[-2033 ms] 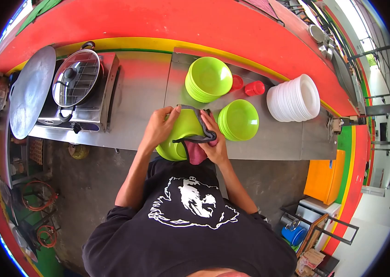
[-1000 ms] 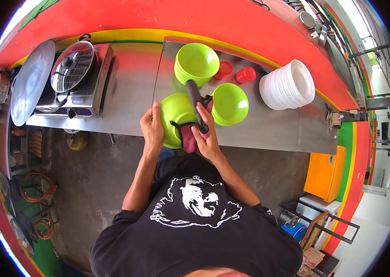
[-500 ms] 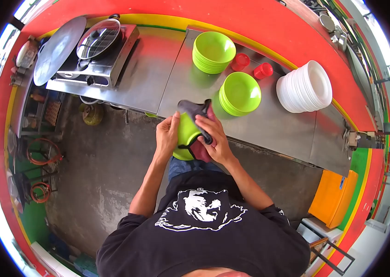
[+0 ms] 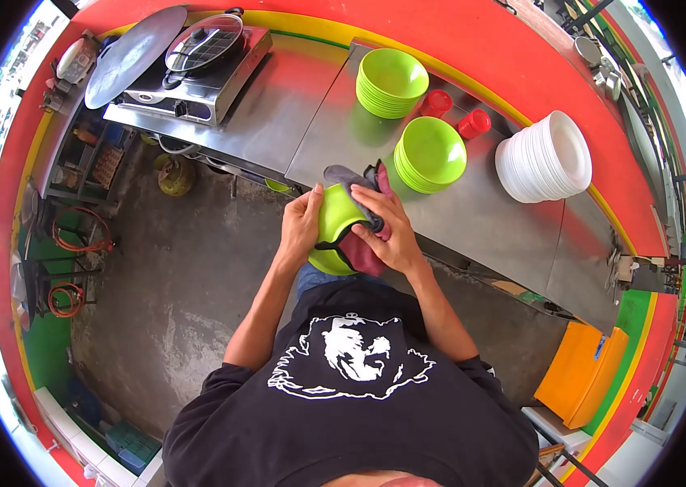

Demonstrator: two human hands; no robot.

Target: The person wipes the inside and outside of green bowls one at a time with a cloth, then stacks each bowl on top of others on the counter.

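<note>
A green bowl (image 4: 336, 213) is held in front of my body, tilted, with my left hand (image 4: 302, 217) closed on its left rim. My right hand (image 4: 388, 231) grips a dark grey and maroon cloth (image 4: 365, 253), which lies against the bowl's inside and right side. The cloth hides part of the bowl. Beyond my hands, on the steel counter, stand two stacks of green bowls, one nearer (image 4: 432, 154) and one farther back (image 4: 392, 81).
Red-lidded containers (image 4: 474, 123) stand between the green stacks and a stack of white bowls (image 4: 550, 158) on the steel counter (image 4: 294, 105). A gas stove (image 4: 197, 89) with a glass-lidded pan is at the left. An orange box (image 4: 582, 373) is at the lower right.
The view has shifted slightly. My right hand and the cloth have moved a little over the bowl, and the cloth's grey part is now folded differently. Both hands keep their hold.
</note>
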